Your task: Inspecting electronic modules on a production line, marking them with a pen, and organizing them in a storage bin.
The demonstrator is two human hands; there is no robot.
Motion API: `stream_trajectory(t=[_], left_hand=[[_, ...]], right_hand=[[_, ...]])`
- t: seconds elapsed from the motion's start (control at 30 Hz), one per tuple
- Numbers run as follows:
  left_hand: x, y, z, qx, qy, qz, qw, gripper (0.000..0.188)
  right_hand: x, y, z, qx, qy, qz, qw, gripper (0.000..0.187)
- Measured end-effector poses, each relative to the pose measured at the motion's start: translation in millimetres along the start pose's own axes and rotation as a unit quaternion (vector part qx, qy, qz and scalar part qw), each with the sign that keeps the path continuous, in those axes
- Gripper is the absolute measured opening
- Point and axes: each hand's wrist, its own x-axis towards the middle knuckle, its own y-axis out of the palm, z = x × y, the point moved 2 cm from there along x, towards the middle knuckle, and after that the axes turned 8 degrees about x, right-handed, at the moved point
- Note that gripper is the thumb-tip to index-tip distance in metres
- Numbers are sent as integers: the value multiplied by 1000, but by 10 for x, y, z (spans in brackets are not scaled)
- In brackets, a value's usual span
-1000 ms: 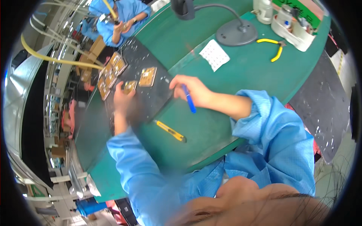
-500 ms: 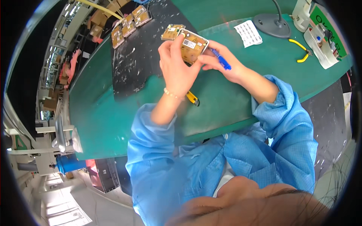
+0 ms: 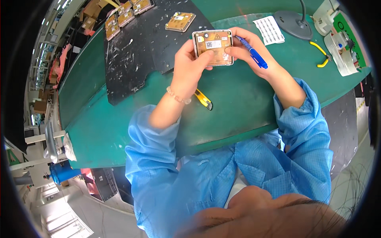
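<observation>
Between both hands, up off the bench, I hold a flat square electronic module [image 3: 220, 55] with a silver rim, an amber face, white labels and a warning triangle. My left hand [image 3: 189, 65] grips its left side, thumb on the face. Closed on the right edge is my right hand [image 3: 248, 51], its thumb also on the face. A blue pen [image 3: 254, 55] is tucked into the right hand, slanting across its back. Just beyond the hands, a similar module [image 3: 180, 21] lies on the black mat [image 3: 139, 51]. A yellow utility knife [image 3: 203, 99] rests by my left wrist.
More amber modules [image 3: 126, 17] sit grouped at the far left of the mat. On the green bench top [image 3: 238, 107] toward the right are a sticker sheet [image 3: 269, 30], a grey round stand base [image 3: 293, 25], yellow-handled pliers [image 3: 320, 53] and a white bin [image 3: 341, 55] of small items.
The module has been turned squarer and flatter to view, and my left thumb now lies on its face. Both hands shifted slightly right, away from the module on the mat.
</observation>
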Motion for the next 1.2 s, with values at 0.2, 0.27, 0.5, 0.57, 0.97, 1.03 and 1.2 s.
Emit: stream_trajectory(t=[0.2, 0.27, 0.5, 0.57, 0.97, 1.03, 1.2], left_hand=[[36, -52, 105, -35, -46, 7, 998, 25], [47, -57, 151, -1, -30, -30, 999, 25], [67, -17, 212, 101, -58, -43, 992, 26], [72, -5, 208, 137, -57, -63, 987, 26], [82, 10, 219, 150, -60, -68, 984, 27], [72, -4, 219, 149, -59, -68, 985, 27], [71, 6, 220, 145, -56, -68, 986, 26]], right_hand=[[46, -31, -50, -61, 21, -10, 998, 29], [43, -55, -83, -132, -19, -40, 990, 30], [-52, -308, -77, -192, -33, -55, 979, 36], [-66, -252, -59, -195, -19, -34, 980, 31], [-108, -71, -196, -186, -12, -11, 982, 23], [-105, -48, -197, -190, -13, -9, 982, 23], [-108, -55, -216, -191, -18, -13, 981, 23]])
